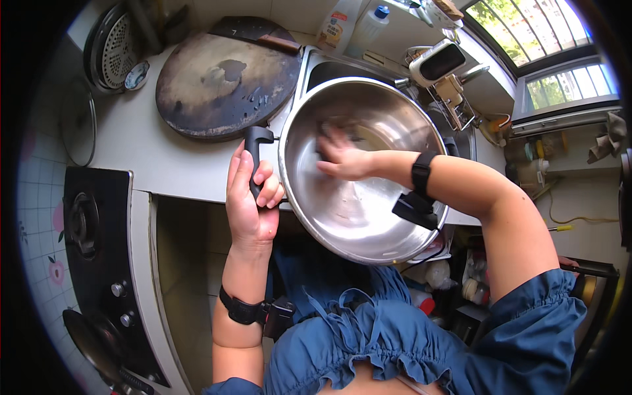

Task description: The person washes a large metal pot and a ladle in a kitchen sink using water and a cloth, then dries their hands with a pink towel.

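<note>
A large stainless steel pot (352,220) is tilted toward me at the front of the sink, its shiny inside in view. My left hand (249,194) is closed round the pot's black side handle (261,137). Inside the pot, my right hand (343,157) reaches toward the inner wall, fingers smeared by motion and thumb apart. Beside its fingertips is a dark, blurred patch (359,129); whether it is a scrubber or a reflection I cannot tell.
Left of the pot lies a round, stained chopping board (227,85) with a cleaver (257,33) at its far edge. Bottles (368,29) stand behind the sink (322,69). A black gas stove (99,263) is at left; a wire rack (461,108) hangs at right.
</note>
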Demonstrator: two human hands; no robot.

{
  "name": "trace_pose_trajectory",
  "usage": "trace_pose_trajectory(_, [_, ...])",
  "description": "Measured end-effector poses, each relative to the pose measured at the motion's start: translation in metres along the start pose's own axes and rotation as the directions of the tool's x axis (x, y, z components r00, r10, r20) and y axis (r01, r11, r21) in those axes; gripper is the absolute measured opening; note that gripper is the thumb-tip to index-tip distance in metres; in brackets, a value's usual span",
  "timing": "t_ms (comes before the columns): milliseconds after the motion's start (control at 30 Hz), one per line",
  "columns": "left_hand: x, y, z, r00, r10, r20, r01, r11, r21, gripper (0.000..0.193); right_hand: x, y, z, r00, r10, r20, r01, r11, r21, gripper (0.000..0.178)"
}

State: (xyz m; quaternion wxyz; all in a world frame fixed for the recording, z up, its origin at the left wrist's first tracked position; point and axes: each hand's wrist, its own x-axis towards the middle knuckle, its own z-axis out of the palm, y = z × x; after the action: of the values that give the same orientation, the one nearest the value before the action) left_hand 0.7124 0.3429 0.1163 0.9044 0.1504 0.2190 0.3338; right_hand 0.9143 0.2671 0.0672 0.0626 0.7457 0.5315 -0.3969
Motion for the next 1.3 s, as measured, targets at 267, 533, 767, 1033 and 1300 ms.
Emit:
trace_pose_trajectory(267, [0.010, -0.007, 0.006, 0.999, 0.032, -0.001, -0.032, 0.997, -0.067, 0.019, -0.061, -0.086, -0.014, 0.917, -0.398, -0.033, 0.079, 0.099, 0.992, 0.043])
trace_pose_trajectory(533, [0.016, 0.002, 0.001, 0.996, 0.074, -0.058, -0.082, 0.986, -0.148, 0.025, -0.180, -0.044, -0.002, 0.954, -0.295, 0.057, 0.287, 0.951, 0.118, 0.051])
trace_pose_trajectory(767, [0.018, -0.007, 0.011, 0.995, 0.078, -0.057, -0.085, 0.986, -0.141, 0.023, -0.177, 0.024, -0.033, 0.955, 0.065, 0.291, 0.059, 0.915, -0.398, 0.065])
trace_pose_trajectory(1033, [0.019, 0.005, -0.001, 0.999, 0.027, 0.019, -0.022, 0.971, -0.238, 0.024, -0.142, -0.030, -0.026, 0.864, -0.157, 0.479, -0.043, 0.923, 0.381, 0.057])
trace_pose_trajectory(1300, [0.013, 0.020, 0.018, 0.997, -0.070, 0.021, 0.073, 0.951, -0.299, 0.028, -0.136, 0.069, -0.053, 0.978, -0.179, -0.103, 0.117, 0.892, -0.437, 0.011])
